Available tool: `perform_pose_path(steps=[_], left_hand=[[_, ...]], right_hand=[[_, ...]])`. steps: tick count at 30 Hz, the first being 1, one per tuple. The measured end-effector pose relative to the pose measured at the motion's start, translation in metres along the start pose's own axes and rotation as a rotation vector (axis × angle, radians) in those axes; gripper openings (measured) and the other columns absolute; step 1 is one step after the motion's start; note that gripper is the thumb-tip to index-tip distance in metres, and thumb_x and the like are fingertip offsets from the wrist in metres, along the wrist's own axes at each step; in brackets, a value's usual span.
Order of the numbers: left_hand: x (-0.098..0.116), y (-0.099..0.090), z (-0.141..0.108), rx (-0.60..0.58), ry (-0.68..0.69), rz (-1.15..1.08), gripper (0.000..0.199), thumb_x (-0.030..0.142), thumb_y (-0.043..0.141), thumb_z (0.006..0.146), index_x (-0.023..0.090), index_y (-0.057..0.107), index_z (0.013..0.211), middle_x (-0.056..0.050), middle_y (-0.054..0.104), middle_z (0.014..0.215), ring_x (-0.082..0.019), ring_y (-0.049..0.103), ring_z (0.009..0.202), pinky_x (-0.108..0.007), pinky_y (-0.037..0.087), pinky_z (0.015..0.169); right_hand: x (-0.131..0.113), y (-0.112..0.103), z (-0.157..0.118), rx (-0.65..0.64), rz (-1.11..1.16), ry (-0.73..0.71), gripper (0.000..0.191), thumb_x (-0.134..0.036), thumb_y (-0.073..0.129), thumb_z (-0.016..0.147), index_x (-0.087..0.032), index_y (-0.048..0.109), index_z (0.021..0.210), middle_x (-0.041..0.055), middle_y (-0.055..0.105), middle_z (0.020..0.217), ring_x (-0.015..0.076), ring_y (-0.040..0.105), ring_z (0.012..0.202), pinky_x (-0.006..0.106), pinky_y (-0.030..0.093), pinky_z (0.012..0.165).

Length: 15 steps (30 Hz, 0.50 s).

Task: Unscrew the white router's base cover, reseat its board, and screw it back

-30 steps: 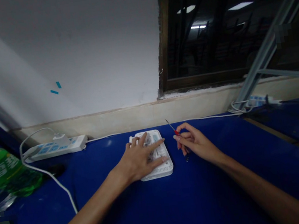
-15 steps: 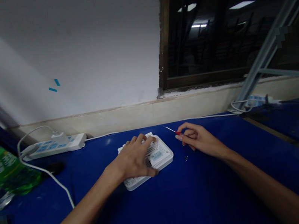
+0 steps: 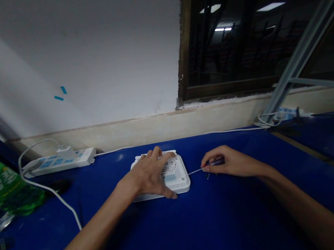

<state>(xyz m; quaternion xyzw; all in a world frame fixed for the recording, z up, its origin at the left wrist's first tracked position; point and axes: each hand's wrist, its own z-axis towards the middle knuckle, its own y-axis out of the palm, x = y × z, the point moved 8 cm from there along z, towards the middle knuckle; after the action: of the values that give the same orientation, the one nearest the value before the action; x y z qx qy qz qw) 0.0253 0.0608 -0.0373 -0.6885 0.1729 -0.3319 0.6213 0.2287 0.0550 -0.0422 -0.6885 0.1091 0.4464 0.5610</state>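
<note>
A white vented router-like box [image 3: 181,184] lies on the blue table, its perforated face with a pale label turned up. My left hand [image 3: 149,174] spans it, fingers over the far edge and thumb at the near edge, gripping it. Pinched in my right hand [image 3: 223,160] is a screwdriver [image 3: 196,170] with a thin metal shaft and a dark, partly red handle. Its tip is at the box's right side; whether it sits in a seam I cannot tell. Several tiny screws [image 3: 207,176] lie just below my right fingers.
A white power strip [image 3: 77,159] with a plug and cable [image 3: 55,193] is at the back left. Beside it lies a green bottle [image 3: 3,184]. Another power strip [image 3: 292,112] and a metal post [image 3: 301,49] stand at the back right. A wall closes off the far side.
My right hand has lowered the screwdriver from above the table to the box's right side. The box has turned slightly, its near edge now almost level, under my left hand.
</note>
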Motion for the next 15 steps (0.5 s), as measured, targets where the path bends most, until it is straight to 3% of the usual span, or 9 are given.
perform_pose_path(steps=[7, 12, 15], left_hand=[[0.001, 0.011, 0.009, -0.048, -0.015, 0.099, 0.134, 0.072, 0.079, 0.051, 0.04, 0.002, 0.155, -0.015, 0.046, 0.135, -0.042, 0.048, 0.119, -0.061, 0.035, 0.1], [0.008, 0.005, 0.005, -0.007, 0.021, 0.086, 0.127, 0.065, 0.081, 0.053, 0.042, 0.008, 0.155, -0.014, 0.047, 0.13, -0.04, 0.05, 0.114, -0.06, 0.039, 0.096], [0.014, -0.002, 0.001, 0.056, 0.05, 0.013, 0.126, 0.061, 0.082, 0.054, 0.044, 0.008, 0.154, -0.012, 0.042, 0.132, -0.037, 0.051, 0.109, -0.055, 0.043, 0.092]], right_hand=[[0.0, 0.008, 0.002, -0.027, -0.001, 0.013, 0.023, -0.041, 0.067, 0.085, -0.019, 0.075, 0.089, 0.0036, 0.075, 0.079, 0.0186, 0.067, 0.074, 0.029, 0.049, 0.067], [-0.014, 0.003, -0.001, 0.048, -0.05, -0.032, 0.028, -0.043, 0.062, 0.09, -0.019, 0.075, 0.085, 0.0033, 0.074, 0.078, 0.017, 0.065, 0.072, 0.027, 0.046, 0.065], [-0.017, -0.009, -0.005, 0.132, -0.029, -0.03, 0.026, -0.043, 0.063, 0.09, -0.02, 0.075, 0.093, 0.0028, 0.073, 0.078, 0.015, 0.062, 0.067, 0.026, 0.043, 0.059]])
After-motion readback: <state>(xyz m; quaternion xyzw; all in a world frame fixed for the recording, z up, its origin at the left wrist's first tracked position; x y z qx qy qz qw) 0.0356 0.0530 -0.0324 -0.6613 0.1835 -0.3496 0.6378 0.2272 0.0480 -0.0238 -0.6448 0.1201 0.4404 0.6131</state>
